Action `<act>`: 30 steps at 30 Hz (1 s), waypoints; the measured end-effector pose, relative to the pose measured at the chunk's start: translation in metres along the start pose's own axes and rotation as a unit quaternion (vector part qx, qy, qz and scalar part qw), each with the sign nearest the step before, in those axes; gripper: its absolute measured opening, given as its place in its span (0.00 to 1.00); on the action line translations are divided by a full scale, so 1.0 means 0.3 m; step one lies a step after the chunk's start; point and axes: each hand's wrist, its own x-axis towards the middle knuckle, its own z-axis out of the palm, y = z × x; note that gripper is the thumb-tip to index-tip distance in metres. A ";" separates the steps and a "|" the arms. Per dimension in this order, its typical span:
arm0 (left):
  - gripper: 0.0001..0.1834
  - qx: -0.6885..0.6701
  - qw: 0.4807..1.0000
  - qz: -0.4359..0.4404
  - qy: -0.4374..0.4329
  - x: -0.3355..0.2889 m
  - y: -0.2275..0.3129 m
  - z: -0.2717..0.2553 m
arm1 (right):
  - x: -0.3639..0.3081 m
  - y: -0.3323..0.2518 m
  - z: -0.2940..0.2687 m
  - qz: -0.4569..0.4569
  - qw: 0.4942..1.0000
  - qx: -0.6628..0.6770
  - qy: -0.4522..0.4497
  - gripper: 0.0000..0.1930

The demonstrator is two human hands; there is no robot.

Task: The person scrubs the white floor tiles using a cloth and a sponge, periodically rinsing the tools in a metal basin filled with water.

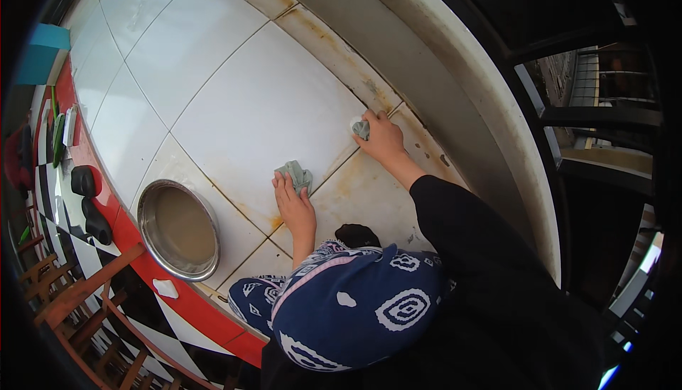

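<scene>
My left hand [293,205] lies flat on the white floor tiles [256,99], its fingertips pressing a crumpled grey-green cloth [296,175]. My right hand [384,139] reaches further out in a black sleeve and grips a smaller wad of grey-green cloth [361,130] against a tile near the stained border. Brown rust-like stains run along the tile joints around both hands. My knee, in blue patterned fabric [355,305], is just below the hands.
A round metal bowl [148,198] of murky water stands on the tiles to the left. A small white lump [165,288] lies on the red strip [121,230]. Black sandals [91,202], a wooden chair [78,305] and a pale concrete kerb [455,63] edge the area.
</scene>
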 end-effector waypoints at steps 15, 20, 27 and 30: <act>0.31 0.031 0.999 0.001 -0.021 0.004 0.006 0.009 | -0.054 0.065 -0.010 -0.010 0.999 -0.027 -0.023 0.24; 0.31 0.041 0.999 0.006 -0.016 0.003 -0.001 0.012 | 0.181 -0.025 -0.043 -0.014 0.999 -0.024 0.020 0.24; 0.32 0.032 0.999 0.000 -0.016 -0.012 -0.022 0.013 | 0.097 0.017 -0.029 -0.039 0.999 -0.031 -0.020 0.23; 0.32 0.033 0.999 -0.004 -0.017 -0.015 -0.015 0.015 | -0.048 0.058 -0.042 -0.029 0.996 -0.060 -0.060 0.24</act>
